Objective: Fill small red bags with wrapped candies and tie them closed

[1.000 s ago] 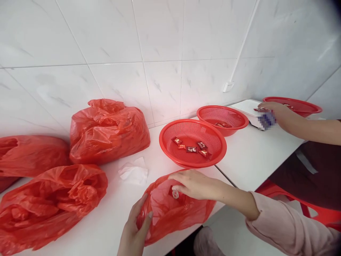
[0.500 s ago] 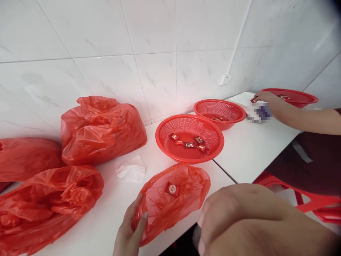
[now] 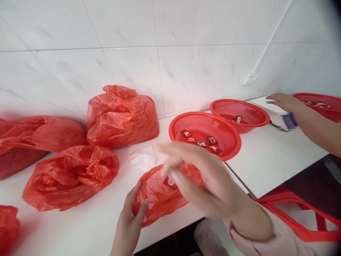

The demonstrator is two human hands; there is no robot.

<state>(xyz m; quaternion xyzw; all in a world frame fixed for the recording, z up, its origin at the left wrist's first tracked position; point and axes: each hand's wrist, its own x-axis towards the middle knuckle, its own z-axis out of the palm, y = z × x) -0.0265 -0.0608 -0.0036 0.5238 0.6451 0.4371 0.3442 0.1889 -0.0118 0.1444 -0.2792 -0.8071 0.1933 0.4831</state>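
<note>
My left hand (image 3: pixel 129 215) pinches the left rim of an open red plastic bag (image 3: pixel 162 211) between thumb and fingers. Inside the bag lies a red-wrapped candy (image 3: pixel 169 182), partly covered by my right hand (image 3: pixel 206 174). That hand hovers over the bag, blurred by motion, its thumb and fingers apart and no object visible in it. Just behind stands a red plastic basket (image 3: pixel 236 147) with several wrapped candies (image 3: pixel 213 148) on its bottom. My right fingers hide part of its front rim.
A crumpled white tissue (image 3: pixel 143 158) lies left of the basket. Full red bags (image 3: pixel 124 117) stand by the wall, with an open bag (image 3: pixel 71 177) in front. Another basket (image 3: pixel 257 121) is behind. At right, a co-worker's hand (image 3: pixel 289 103) reaches over a white device (image 3: pixel 275 113); a red stool (image 3: pixel 293 217) is below.
My right hand has come up from the lower right to above the bag. My view has swung left. The co-worker's hand, earlier holding a small red item, now has its fingers stretched out.
</note>
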